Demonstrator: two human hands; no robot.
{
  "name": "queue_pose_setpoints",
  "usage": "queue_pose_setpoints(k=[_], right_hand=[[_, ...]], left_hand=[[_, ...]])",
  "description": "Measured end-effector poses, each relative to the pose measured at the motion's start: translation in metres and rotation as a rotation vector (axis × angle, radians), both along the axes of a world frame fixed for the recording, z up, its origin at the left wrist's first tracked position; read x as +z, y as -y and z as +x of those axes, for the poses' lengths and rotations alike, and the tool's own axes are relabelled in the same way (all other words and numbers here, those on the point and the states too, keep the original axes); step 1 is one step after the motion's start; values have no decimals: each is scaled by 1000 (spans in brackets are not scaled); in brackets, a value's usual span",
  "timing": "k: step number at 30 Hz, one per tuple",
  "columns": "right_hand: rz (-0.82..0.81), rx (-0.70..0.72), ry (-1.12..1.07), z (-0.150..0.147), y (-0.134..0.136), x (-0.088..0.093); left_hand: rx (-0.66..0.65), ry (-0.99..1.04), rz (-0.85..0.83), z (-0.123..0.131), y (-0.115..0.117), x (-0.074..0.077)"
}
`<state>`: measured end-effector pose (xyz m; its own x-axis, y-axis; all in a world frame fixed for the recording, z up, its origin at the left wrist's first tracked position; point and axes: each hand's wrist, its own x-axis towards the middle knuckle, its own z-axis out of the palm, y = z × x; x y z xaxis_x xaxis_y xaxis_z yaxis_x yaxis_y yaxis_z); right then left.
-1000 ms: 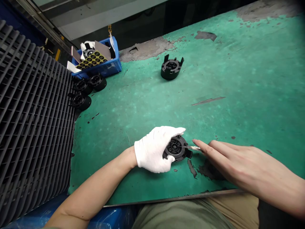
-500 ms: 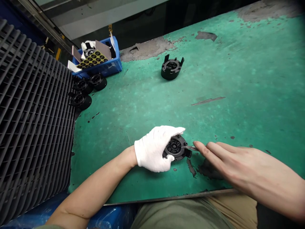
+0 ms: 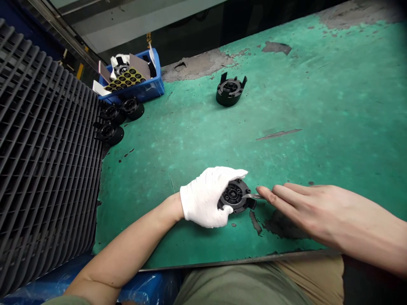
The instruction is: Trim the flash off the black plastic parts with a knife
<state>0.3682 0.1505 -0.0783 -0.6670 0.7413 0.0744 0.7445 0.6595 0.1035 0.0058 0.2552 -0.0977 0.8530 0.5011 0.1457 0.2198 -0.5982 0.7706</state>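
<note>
My left hand [image 3: 208,197], in a white glove, is wrapped round a round black plastic part [image 3: 234,195] near the table's front edge. The part's face points up and shows a ringed centre with small holes; a black tab sticks out at its lower right. My bare right hand [image 3: 305,207] is closed on a thin metal tool [image 3: 252,195], which looks like tweezers or a blade. The tool's tip lies over the face of the black part, right of its centre; whether it touches I cannot tell. The fingers hide the tool's rear end.
Another black part [image 3: 229,91] with upright tabs stands farther back on the green tabletop [image 3: 190,135]. Several like parts [image 3: 132,109] sit at the left, before a blue bin [image 3: 152,87] holding a sheet of round black stickers [image 3: 125,80]. A dark grid panel [image 3: 51,148] borders the left side.
The right wrist and forearm have shifted slightly up, while the tool's tip stays over the black part. The whole view has moved a little. My left hand keeps its hold.
</note>
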Motion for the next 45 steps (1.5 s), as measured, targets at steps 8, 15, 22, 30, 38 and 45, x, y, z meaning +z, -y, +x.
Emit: queue_pose_setpoints(k=[8, 15, 22, 30, 38, 45], right_hand=[[10, 257, -36, -4, -24, 23], [-2, 360, -107, -8, -52, 34], [-47, 400, -141, -3, -64, 32], [-54, 468, -133, 0, -74, 26], [-136, 493, -213, 7, -85, 25], [-94, 240, -295, 11, -45, 7]], left_hand=[[-15, -3, 11, 0, -1, -4], [-14, 1, 27, -1, -2, -4], [-23, 92, 65, -3, -2, -7], [-23, 17, 37, -3, -3, -4], [-30, 36, 25, -3, -4, -6], [-9, 56, 29, -2, -1, -10]])
